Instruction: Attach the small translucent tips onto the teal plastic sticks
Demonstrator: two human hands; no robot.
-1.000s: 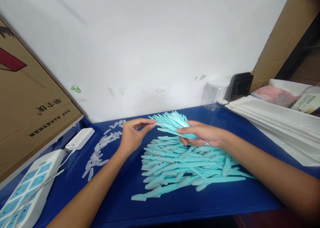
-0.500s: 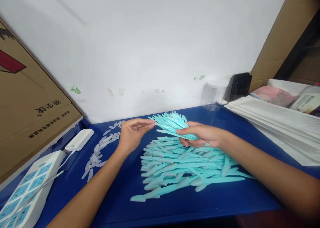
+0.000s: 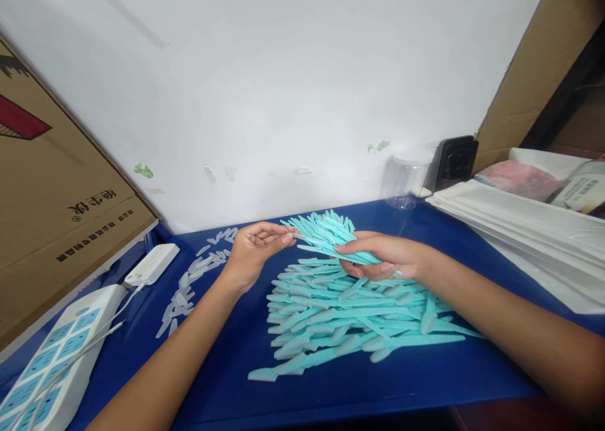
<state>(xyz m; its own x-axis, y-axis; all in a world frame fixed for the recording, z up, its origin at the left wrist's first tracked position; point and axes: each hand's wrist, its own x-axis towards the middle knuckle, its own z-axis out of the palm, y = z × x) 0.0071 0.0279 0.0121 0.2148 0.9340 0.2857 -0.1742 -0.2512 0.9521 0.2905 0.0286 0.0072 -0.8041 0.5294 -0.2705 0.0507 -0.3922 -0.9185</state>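
Note:
My right hand (image 3: pixel 385 254) is closed around a bunch of teal eyebrow razors (image 3: pixel 326 235), their tips pointing left and away from me. At the left end of that bunch, my left hand (image 3: pixel 259 248) pinches a small pale blade cover (image 3: pixel 297 236) between thumb and fingers. The cover is mostly hidden by the fingertips, and I cannot tell whether it sits on a razor tip. Under and in front of my right hand lies a wide pile of teal eyebrow razors (image 3: pixel 331 311). Loose clear blade covers (image 3: pixel 189 276) are scattered left of my left hand.
A white power strip (image 3: pixel 61 355) with cables and a white adapter (image 3: pixel 152 264) lie at the left, beside a cardboard box (image 3: pixel 57 185). At the back right stand a clear jar (image 3: pixel 409 179) and a black object (image 3: pixel 456 163). White sheets or bags (image 3: pixel 515 235) are stacked at the right.
Both hands stay almost in place, still at the bunch of razors. The view has shifted very slightly.

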